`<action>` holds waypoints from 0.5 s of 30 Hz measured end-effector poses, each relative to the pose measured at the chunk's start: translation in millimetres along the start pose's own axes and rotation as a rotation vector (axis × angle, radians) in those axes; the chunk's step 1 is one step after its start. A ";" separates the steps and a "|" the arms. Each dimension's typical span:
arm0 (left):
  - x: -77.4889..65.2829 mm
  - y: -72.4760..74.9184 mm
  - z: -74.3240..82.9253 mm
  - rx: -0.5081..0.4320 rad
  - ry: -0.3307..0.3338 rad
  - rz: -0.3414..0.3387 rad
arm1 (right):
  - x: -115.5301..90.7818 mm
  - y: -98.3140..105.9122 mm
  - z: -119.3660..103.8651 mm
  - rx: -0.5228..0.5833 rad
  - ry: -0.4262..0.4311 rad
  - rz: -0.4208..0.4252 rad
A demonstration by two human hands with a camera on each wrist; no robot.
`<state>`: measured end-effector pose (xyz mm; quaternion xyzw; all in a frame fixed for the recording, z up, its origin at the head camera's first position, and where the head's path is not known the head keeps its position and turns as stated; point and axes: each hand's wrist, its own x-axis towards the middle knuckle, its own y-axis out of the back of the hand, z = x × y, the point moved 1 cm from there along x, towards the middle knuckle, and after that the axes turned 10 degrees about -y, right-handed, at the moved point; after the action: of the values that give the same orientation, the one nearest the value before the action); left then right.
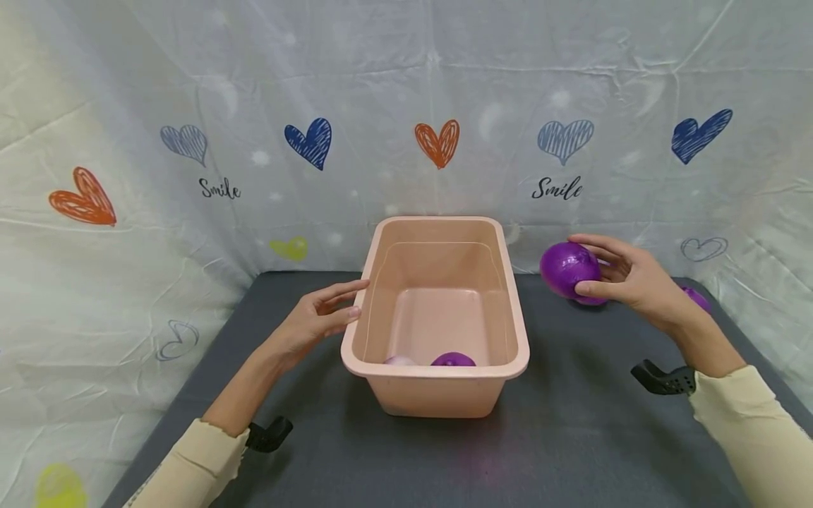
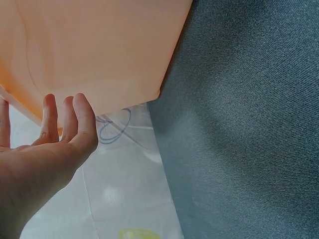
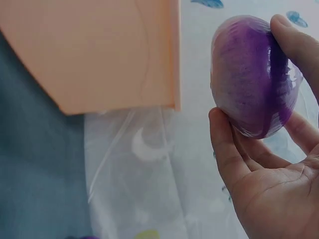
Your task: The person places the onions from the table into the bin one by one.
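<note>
A glossy purple ball point(image 1: 569, 269), streaked paler on one side in the right wrist view, is pinched between the thumb and fingers of my right hand point(image 1: 641, 282). It is held up to the right of a peach plastic tub point(image 1: 438, 391). My left hand point(image 1: 311, 321) is at the tub's left rim, fingertips right at the edge and fingers loosely bent. Inside the tub, at its near end, lie a purple ball point(image 1: 454, 360) and a pale pinkish one point(image 1: 400, 360), both partly hidden by the front rim.
Another purple thing point(image 1: 592, 301) shows just below the held ball, mostly hidden. A further purple one point(image 1: 697, 298) lies behind my right wrist at the table's right side. The dark grey table point(image 1: 406, 466) meets a white printed curtain point(image 1: 381, 85) at the back.
</note>
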<state>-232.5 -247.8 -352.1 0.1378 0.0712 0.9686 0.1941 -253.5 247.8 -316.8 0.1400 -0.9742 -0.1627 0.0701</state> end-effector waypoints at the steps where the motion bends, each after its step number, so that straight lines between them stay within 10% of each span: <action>1: -0.1 0.2 0.3 0.002 0.002 0.001 | 2.2 -2.2 -2.0 0.005 0.007 -0.008; 15: 0.8 0.2 1.5 0.014 0.004 0.001 | 29.7 -34.8 -23.2 0.029 0.135 -0.120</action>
<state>-232.8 -247.5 -350.5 0.1374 0.0782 0.9685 0.1925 -268.8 200.5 -304.0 0.2097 -0.9594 -0.1427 0.1236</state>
